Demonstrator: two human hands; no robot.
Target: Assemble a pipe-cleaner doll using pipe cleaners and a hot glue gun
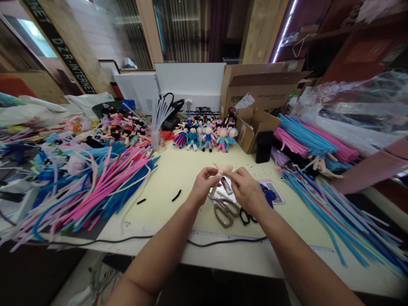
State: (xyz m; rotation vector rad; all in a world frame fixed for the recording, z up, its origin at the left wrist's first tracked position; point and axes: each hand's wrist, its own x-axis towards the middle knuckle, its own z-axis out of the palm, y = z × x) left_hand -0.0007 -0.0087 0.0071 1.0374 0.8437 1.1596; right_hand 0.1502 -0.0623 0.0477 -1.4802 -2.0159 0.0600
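The larger scissors [225, 206] had grey-brown handles. Beyond them, the held piece [227, 167] was pale peach; left of them, the stem pile [105, 182] showed pink and blue.

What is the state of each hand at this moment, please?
Left hand: closed, holding a small peach-coloured piece.
Right hand: fingers at the same piece; whether closed cannot be told.

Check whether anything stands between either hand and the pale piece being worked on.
Nothing visible does: the left hand and right hand both touch the pale piece. The brown-handled scissors lie on the tabletop, not between them.
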